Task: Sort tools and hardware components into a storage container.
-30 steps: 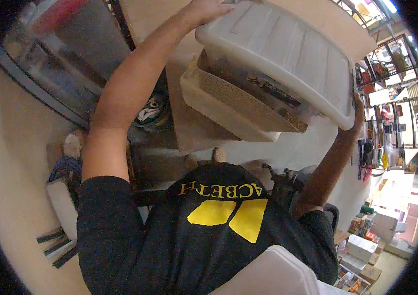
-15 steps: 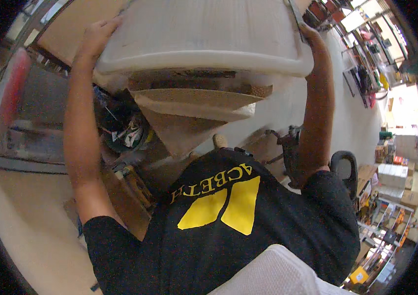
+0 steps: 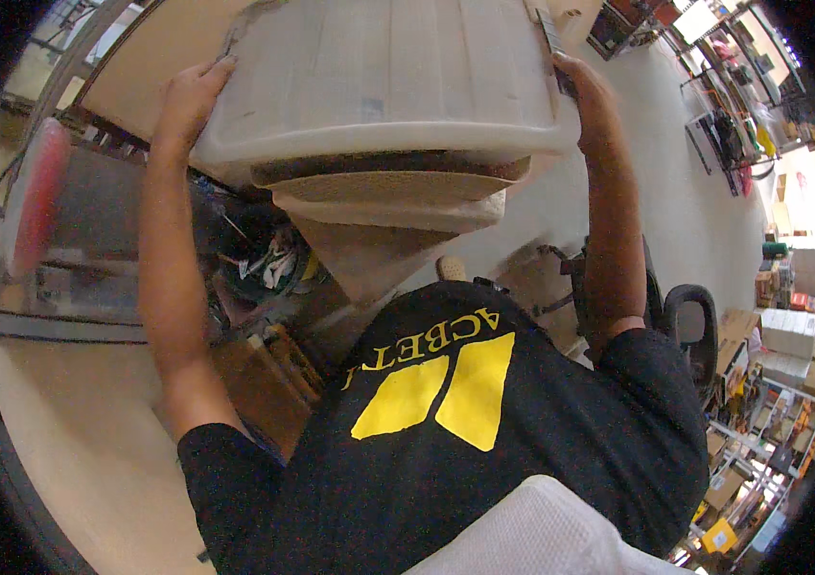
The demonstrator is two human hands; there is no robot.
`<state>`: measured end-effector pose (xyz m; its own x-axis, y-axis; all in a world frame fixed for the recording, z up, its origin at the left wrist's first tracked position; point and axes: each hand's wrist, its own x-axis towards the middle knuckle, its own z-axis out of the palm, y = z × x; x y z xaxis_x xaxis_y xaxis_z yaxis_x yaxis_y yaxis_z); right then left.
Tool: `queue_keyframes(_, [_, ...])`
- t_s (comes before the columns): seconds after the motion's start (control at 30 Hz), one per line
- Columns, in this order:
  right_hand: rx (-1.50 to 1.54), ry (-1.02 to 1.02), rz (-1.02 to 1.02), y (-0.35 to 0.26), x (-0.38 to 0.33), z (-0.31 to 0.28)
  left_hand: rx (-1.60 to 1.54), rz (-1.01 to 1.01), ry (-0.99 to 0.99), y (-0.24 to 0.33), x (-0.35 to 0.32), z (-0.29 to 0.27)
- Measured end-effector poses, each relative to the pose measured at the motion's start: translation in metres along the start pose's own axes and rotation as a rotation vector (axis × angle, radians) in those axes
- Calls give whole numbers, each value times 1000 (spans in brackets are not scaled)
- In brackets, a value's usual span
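A large translucent white plastic storage bin point(image 3: 384, 77) is held up in front of me between my two hands. At its left side, my left hand point(image 3: 195, 94) grips the edge, the fingertips partly hidden behind it. My right hand point(image 3: 583, 84) is closed on the opposite side at a dark handle or clip point(image 3: 549, 38). The lid's pale rounded rim point(image 3: 379, 141) faces me. Below the bin are a tan textured thing with a curved edge point(image 3: 398, 187) and a brown cardboard-like panel point(image 3: 360, 259); whether they touch the bin I cannot tell.
On my left are a dark-topped bench point(image 3: 101, 225), a red and white rounded object point(image 3: 38, 196) and a dark bin of crumpled scraps point(image 3: 273, 268). A black chair point(image 3: 690, 331) stands close at my right. Farther right are shelves point(image 3: 729, 77), stacked boxes point(image 3: 791, 335) and a pale floor point(image 3: 676, 220).
The bin and my right hand have shifted left in view, while the shelves and chair slid right. Both hands keep their hold on the bin.
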<state>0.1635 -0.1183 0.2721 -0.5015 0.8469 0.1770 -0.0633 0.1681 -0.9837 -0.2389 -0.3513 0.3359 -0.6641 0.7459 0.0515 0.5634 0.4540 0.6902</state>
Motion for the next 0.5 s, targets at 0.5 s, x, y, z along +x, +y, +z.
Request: queue_keyframes(0.5, [358,66,244,-10,5,14,221,186,-76,-2,26,15])
